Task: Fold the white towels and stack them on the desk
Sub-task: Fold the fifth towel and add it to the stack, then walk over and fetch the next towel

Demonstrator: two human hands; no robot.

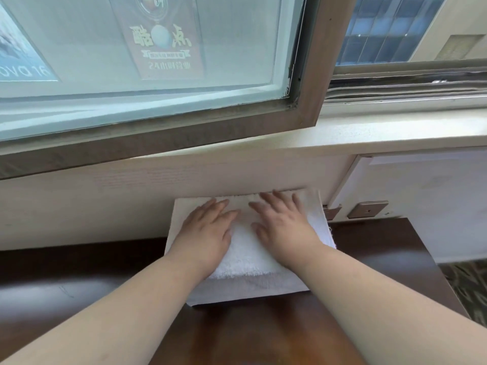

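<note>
1. You see a dark poster (160, 40) behind the frosted window pane (237, 48); it shows from the back, so its writing is mirrored.
2. On the ball at the top of this poster you can read the number "3".
3. Its large yellow characters are mirrored, and I cannot read them surely.
4. The bottom line begins with a mirrored "24".
5. On the left poster (21, 56) you read, mirrored, "DVD 16".

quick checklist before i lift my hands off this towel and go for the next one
1. Both hands flat on towel: left hand and right hand rest open on it: ok.
2. Towel folded: layers show at near edge: ok.
3. Towel fully on desk: ok.
4. Far edge against the wall: ok.
5. Edges lined up: near layers look offset: not ok.
6. Next towel within reach: none in view: cannot tell.
</note>
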